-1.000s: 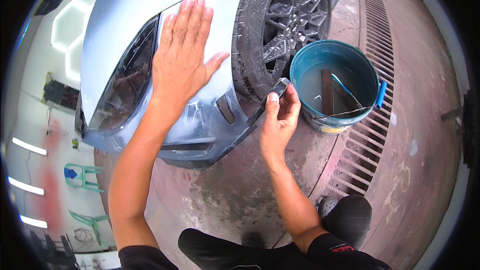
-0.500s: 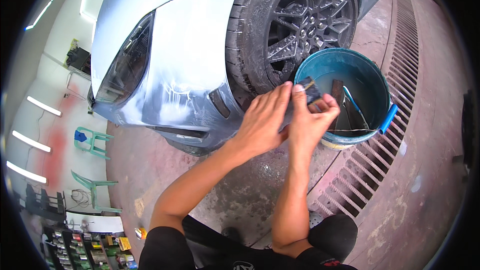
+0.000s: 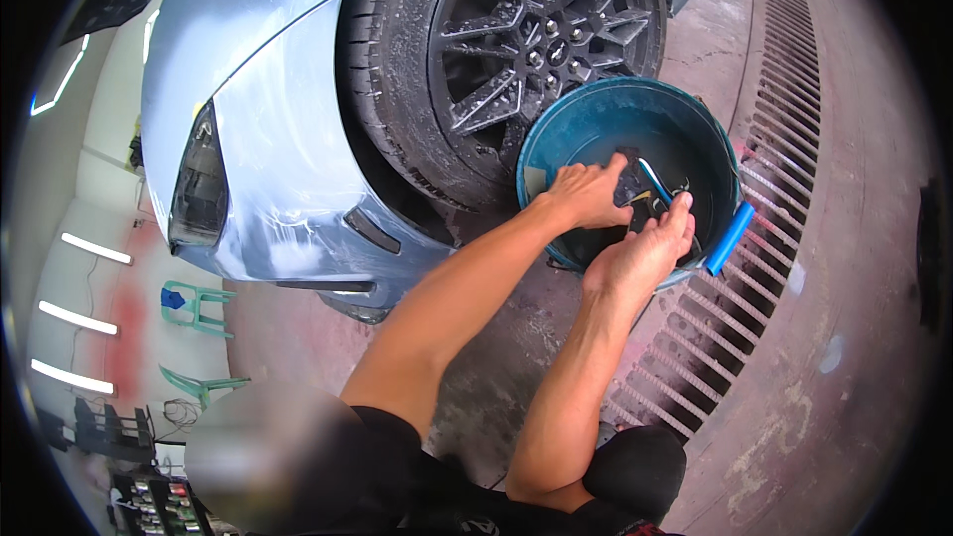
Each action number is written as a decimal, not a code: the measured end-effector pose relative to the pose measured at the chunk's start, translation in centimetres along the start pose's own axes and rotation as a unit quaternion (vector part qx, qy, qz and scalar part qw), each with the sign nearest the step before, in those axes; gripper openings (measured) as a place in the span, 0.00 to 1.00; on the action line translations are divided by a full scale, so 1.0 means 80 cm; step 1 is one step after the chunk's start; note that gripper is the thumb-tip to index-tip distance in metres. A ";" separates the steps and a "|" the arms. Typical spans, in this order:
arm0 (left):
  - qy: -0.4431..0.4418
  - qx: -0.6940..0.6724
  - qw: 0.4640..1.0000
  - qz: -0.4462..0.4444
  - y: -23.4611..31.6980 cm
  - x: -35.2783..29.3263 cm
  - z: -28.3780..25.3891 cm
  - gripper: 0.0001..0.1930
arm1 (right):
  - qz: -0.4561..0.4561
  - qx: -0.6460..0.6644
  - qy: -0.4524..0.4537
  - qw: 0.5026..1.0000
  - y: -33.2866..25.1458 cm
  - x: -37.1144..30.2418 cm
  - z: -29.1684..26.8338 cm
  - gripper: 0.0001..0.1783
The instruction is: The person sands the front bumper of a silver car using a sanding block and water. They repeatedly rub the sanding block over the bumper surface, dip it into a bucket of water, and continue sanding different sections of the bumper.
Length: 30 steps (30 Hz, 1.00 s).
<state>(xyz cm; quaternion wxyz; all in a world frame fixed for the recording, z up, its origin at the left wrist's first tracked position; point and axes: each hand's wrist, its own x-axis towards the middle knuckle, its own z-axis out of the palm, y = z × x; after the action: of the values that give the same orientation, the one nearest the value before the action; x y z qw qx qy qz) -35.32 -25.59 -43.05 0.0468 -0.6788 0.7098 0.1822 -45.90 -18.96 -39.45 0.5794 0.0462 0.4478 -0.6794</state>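
My left hand is over the teal bucket, with a small dark sheet between its index finger and thumb. The sheet has yellowish marks and looks like sandpaper. My right hand is beside it, palm turned up, its fingers loosely cupped and apart at the bucket's near side. Inside the bucket is murky water, and a blue-and-white strip leans there next to the sheet. The hands partly hide what else lies in the bucket.
A grey-blue car fender with whitish smears and a black-wheeled tire stand just left of and beyond the bucket. A floor drain grate runs along the right. Green plastic chairs stand far left.
Both hands have moved from in front of the bucket to over and into its opening, taking the dark sheet along. The hands have come apart. The view has shifted toward the bucket.
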 end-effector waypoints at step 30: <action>0.321 0.522 0.786 0.076 -0.217 -0.452 -0.217 0.45 | -0.161 -0.608 -0.279 0.726 0.120 -0.060 0.045 0.39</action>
<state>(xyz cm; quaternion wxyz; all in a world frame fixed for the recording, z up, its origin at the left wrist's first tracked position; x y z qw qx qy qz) -12.45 2.84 -18.93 0.1492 -0.5137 0.7203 -0.4417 -34.76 -17.09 -39.84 0.4640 -0.5802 0.5838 -0.3275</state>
